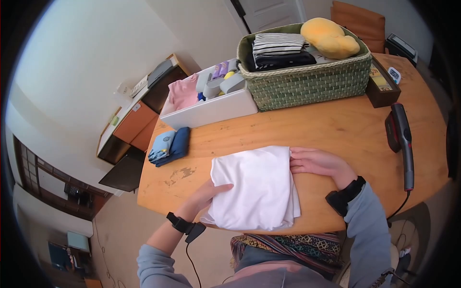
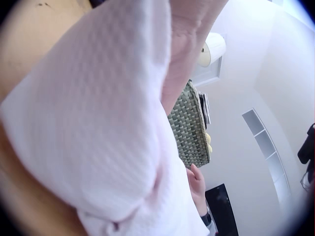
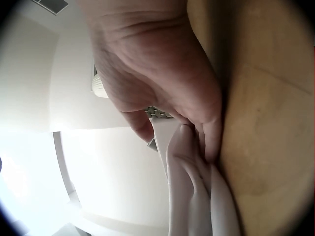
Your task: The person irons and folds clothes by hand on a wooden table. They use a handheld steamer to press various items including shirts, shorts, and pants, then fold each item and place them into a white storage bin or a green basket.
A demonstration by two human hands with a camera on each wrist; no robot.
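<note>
A white folded garment (image 1: 254, 187) lies at the front of the wooden table, its lower edge near the table's rim. My left hand (image 1: 206, 194) pinches its left side, thumb on top and the other fingers hidden underneath. In the left wrist view the white fabric (image 2: 98, 118) covers most of that hand. My right hand (image 1: 317, 162) is at the garment's upper right edge with fingers extended. In the right wrist view its fingertips touch the layered folds (image 3: 189, 182), while the thumb (image 3: 140, 127) stands apart from the fabric.
Behind the garment stand a green woven basket (image 1: 307, 89) with clothes and a yellow plush, and a white bin (image 1: 211, 114) of rolled items. Folded blue clothes (image 1: 170, 146) lie at left. A corded handheld steamer (image 1: 402, 144) and a dark box (image 1: 384, 91) are at right.
</note>
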